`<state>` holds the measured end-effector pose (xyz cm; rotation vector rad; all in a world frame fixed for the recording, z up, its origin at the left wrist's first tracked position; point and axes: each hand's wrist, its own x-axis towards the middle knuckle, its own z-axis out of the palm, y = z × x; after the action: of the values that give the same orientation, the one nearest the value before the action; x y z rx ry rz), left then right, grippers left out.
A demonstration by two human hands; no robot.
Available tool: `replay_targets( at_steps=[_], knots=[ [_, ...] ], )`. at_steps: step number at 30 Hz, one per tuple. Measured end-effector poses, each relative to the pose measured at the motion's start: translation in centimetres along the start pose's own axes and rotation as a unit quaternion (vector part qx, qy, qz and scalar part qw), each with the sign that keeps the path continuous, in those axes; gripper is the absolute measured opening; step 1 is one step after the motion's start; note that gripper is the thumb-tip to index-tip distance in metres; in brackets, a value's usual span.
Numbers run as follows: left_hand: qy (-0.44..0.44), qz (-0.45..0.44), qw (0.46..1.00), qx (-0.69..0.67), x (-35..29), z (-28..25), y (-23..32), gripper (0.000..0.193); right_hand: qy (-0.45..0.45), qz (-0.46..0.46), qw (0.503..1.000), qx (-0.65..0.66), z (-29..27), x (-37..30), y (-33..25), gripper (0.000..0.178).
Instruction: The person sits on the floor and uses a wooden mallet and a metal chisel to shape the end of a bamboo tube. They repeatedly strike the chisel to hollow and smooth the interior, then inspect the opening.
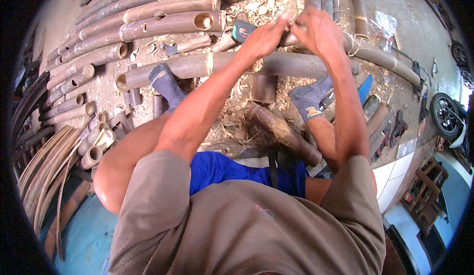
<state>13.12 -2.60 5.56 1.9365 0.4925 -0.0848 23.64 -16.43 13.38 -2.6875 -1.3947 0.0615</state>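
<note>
Beyond my feet, both hands are close together over a brown bamboo pole [291, 40]. My left hand [264, 38] is closed at the pole's near-left end, thumb raised and its other fingers mostly hidden. My right hand [318, 30] is curled just to the right, above the pole, slightly blurred; what lies inside its fingers is hidden. Nearer to me, a thick bamboo tube [190, 66] lies crosswise under my forearms, with my socked feet at it. Below it stands a short bamboo stump [264, 88], and another tube [284, 132] lies slanted between my legs.
Rows of bamboo tubes [168, 27], some with cut holes, lie on the left. Bent bamboo strips [49, 171] are at the lower left. Shavings [261, 11] cover the floor. A bladed tool [170, 49] lies beyond my left foot. A wheel [443, 113] stands at the far right.
</note>
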Motion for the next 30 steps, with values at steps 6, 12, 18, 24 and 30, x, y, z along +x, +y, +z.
replay_targets(
  at_steps=[6,12,18,24,30],
  knots=[
    [-0.132,0.107,0.979,0.113,-0.3,-4.1,6.0,0.101,-0.092,0.144,0.980,0.101,2.8,-10.0,-6.7,0.036],
    [-0.135,0.114,0.935,0.308,-2.7,-6.0,-10.5,0.081,0.060,0.407,0.634,0.654,15.5,-14.1,-19.4,0.025],
    [0.028,0.078,0.919,0.386,-7.3,-2.2,-10.2,0.094,0.124,0.469,0.616,0.621,18.9,-13.2,-22.2,0.025],
    [0.089,0.061,0.920,0.377,-6.8,-0.3,-9.6,0.098,-0.028,0.359,0.775,0.519,19.0,-14.8,-13.5,0.011],
    [0.104,0.068,0.924,0.362,-7.3,0.0,-9.7,0.096,-0.358,0.179,0.844,0.357,9.6,-7.0,-4.2,0.032]
  ],
)
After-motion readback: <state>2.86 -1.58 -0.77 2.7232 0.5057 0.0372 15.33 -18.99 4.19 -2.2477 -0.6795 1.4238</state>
